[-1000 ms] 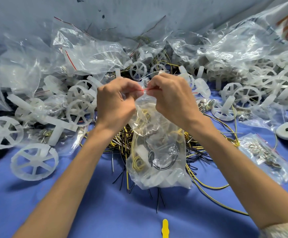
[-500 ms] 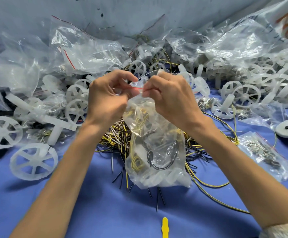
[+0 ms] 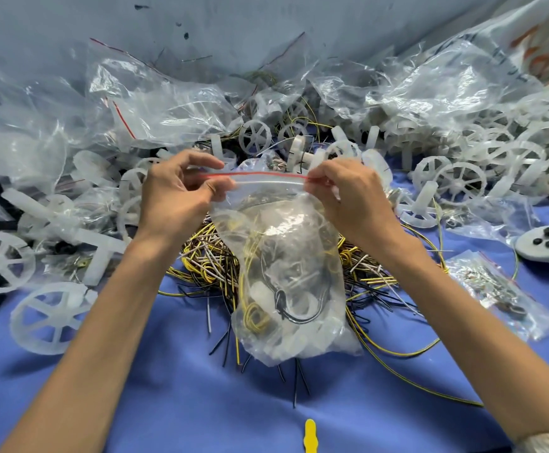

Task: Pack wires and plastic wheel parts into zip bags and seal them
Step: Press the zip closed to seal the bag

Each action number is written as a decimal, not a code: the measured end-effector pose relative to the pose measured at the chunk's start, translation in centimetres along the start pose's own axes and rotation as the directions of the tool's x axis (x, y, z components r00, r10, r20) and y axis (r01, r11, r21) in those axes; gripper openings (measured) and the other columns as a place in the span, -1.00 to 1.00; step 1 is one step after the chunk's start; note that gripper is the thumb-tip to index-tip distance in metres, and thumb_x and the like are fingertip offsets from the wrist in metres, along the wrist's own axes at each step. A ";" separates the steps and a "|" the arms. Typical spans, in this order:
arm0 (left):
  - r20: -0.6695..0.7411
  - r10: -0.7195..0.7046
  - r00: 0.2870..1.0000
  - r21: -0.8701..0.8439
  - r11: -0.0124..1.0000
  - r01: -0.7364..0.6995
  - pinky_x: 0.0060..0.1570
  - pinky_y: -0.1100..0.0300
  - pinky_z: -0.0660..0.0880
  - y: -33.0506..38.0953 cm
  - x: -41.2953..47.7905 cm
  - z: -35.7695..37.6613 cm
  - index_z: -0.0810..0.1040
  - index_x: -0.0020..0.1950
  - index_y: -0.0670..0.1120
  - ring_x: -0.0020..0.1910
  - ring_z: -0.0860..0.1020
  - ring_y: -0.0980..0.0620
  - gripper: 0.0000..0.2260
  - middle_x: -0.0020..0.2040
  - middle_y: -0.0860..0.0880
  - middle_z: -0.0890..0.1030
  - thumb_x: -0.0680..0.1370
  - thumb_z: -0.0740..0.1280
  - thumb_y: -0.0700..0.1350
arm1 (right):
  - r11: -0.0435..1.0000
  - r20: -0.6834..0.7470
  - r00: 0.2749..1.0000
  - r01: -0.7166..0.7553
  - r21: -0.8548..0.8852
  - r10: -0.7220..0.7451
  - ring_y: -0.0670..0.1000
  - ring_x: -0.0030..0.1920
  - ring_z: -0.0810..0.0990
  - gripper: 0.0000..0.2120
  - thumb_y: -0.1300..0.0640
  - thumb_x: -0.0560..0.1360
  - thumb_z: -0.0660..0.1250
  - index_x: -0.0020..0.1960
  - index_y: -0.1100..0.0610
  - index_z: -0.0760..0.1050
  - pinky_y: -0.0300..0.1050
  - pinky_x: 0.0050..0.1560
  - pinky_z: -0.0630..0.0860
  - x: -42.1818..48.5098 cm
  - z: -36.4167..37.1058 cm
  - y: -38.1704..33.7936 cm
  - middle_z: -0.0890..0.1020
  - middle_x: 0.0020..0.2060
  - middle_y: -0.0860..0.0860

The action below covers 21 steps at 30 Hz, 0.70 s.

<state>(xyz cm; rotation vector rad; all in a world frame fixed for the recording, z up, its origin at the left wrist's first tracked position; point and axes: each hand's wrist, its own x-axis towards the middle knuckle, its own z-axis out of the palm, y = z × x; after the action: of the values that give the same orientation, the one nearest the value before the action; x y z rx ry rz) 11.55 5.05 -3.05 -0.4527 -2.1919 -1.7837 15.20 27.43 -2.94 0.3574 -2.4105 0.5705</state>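
The counter [image 3: 201,403] is covered with a blue cloth. Behind it stands a grey-blue wall [image 3: 266,24] with a few dark marks on it.

A clear zip bag [image 3: 286,243] hangs in the middle, between the two hands. The left grip [image 3: 181,191] pinches the left end of the bag's top, with thumb and fingers curled on it. The right grip [image 3: 348,194] pinches the right end the same way. The red strip [image 3: 260,174] along the top is pulled straight and flat from one grip to the other. I cannot tell if the zip is pressed fully closed. The bag drops down below both grips, and its bottom reaches the counter. Inside it are yellow wires, a black wire loop and white plastic parts.

Right behind the bag lies a messy pile of wires [image 3: 207,259], yellow, black and white. Some long yellow ones trail out to the right under the right arm. On the left lie big white wheels [image 3: 50,317] with spokes, close to the left arm. More wheels [image 3: 459,183] are heaped on the right. At the back is a heap of empty clear bags [image 3: 155,103], some with red strips. A small bag of metal bits [image 3: 502,295] lies flat on the right, near the right arm. Past it, at the edge, sits a grey thing with black buttons [image 3: 544,245]. A small yellow piece [image 3: 310,436] lies at the near edge, between the arms.
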 end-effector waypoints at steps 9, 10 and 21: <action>-0.049 0.158 0.986 -0.128 0.978 -0.163 -0.19 0.36 0.53 1.0 -0.2 0.2 0.58 -0.16 -0.03 -0.31 0.62 0.20 -0.77 -0.30 0.16 0.67 0.41 0.43 -0.37 | 0.948 -0.081 0.989 -0.095 0.302 0.125 -0.08 -0.32 0.60 -0.91 0.17 0.45 0.39 -0.12 0.19 0.62 -0.31 -0.30 0.46 0.0 -1.1 0.8 0.63 -0.34 -0.06; -0.058 0.177 0.983 -0.168 0.968 -0.184 -0.16 0.35 0.53 0.9 -0.4 0.2 0.57 -0.13 -0.04 -0.29 0.63 0.19 -0.80 -0.29 0.15 0.67 0.41 0.44 -0.34 | 0.894 -0.050 0.980 -0.153 0.421 0.191 -0.14 -0.30 0.56 -0.94 0.15 0.46 0.39 -0.12 0.12 0.62 -0.36 -0.28 0.44 -0.1 -1.4 1.1 0.61 -0.33 -0.10; 0.091 -0.227 0.970 -0.592 0.771 0.236 -0.03 0.10 0.58 0.3 -1.4 1.7 0.52 0.06 -0.12 0.09 0.62 -0.05 -0.82 0.03 -0.09 0.68 0.54 0.30 -0.04 | 0.429 0.158 0.919 -0.315 0.847 0.362 0.08 -0.19 0.60 -0.87 0.24 0.55 0.23 -0.12 0.16 0.53 -0.08 -0.12 0.56 -1.4 0.0 -1.3 0.65 -0.24 0.04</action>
<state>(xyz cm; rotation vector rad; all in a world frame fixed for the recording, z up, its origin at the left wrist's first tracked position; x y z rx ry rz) 12.89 6.71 -3.69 -0.3219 -1.6936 -2.6253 16.77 26.46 -3.50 0.2317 -1.9392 1.9873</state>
